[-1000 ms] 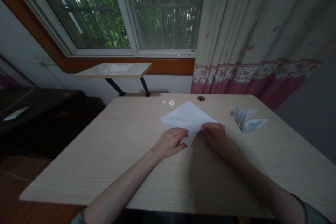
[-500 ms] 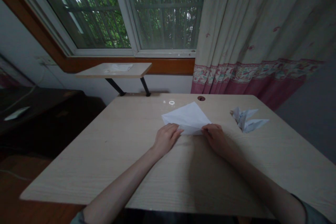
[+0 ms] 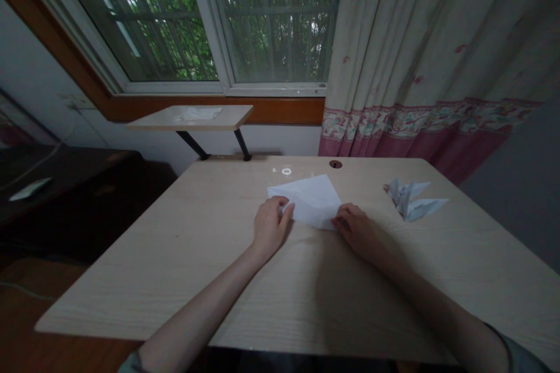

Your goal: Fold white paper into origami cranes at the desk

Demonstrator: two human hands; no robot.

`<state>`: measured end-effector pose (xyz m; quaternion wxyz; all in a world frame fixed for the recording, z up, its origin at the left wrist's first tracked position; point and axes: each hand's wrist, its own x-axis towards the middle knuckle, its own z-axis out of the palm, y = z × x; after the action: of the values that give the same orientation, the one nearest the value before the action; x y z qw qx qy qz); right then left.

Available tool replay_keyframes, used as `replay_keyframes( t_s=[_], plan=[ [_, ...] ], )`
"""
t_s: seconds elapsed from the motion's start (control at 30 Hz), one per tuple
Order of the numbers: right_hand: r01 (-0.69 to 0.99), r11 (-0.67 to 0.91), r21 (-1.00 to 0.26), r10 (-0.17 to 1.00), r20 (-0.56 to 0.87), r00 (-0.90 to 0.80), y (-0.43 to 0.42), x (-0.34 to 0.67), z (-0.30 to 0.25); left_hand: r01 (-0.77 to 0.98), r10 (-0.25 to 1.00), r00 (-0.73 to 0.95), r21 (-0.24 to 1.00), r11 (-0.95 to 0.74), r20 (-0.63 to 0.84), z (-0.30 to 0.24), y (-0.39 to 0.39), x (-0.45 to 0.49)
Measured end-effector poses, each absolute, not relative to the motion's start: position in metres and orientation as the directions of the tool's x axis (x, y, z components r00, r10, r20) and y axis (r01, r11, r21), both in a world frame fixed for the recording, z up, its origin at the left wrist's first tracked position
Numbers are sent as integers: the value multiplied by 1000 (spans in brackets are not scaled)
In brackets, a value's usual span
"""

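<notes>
head cam: l hand (image 3: 270,227), r hand (image 3: 355,226) on 1 sheet (image 3: 312,203), 1 crane (image 3: 411,200)

At the centre, the left hand (image 3: 270,228) hides one corner of the folded paper sheet (image 3: 312,201) and the right hand (image 3: 353,226) covers another, so those edges cannot be seen. At 3 o'clock, the creases of the paper figure (image 3: 409,200) are too small to make out. At 9 o'clock, a white slip (image 3: 30,189) on the dark cabinet (image 3: 79,198) is too small to identify. The pale patch on the small shelf table (image 3: 195,114) at 10 o'clock is too faint to tell. The foliage (image 3: 271,17) beyond the window at 12 o'clock is blurred. The curtain (image 3: 420,29) runs off the top and right edges at 1 o'clock. The worktop (image 3: 175,280) loses its corner off the right edge at 4 o'clock. Both sleeves are cut off by the bottom edge, the left sleeve (image 3: 131,363) at 7 o'clock and the right sleeve (image 3: 520,359) at 5 o'clock.
</notes>
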<state>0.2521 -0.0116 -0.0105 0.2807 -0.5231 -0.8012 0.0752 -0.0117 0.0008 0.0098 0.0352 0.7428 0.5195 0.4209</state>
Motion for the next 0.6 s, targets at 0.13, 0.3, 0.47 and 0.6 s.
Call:
replay_keyframes(
  t_s=[0.13, 0.3, 0.47, 0.6],
  plan=[
    [769, 421, -481, 895, 357, -267, -12, 250, -9, 699, 627, 145, 369, -612, 765, 9, 0, -10],
    [756, 438, -487, 887, 370, -275, -12, 249, -8, 645, 458, 346, 147, -750, 819, 16, -7, -8],
    [767, 459, -448, 871, 395, -291, -11, 251, -12, 467, 331, 597, 19, -884, 731, 18, -10, -7],
    [770, 476, -426, 854, 434, -287, -9, 254, -22, 419, 344, 702, 29, -907, 623, 11, -8, -5]
  ],
)
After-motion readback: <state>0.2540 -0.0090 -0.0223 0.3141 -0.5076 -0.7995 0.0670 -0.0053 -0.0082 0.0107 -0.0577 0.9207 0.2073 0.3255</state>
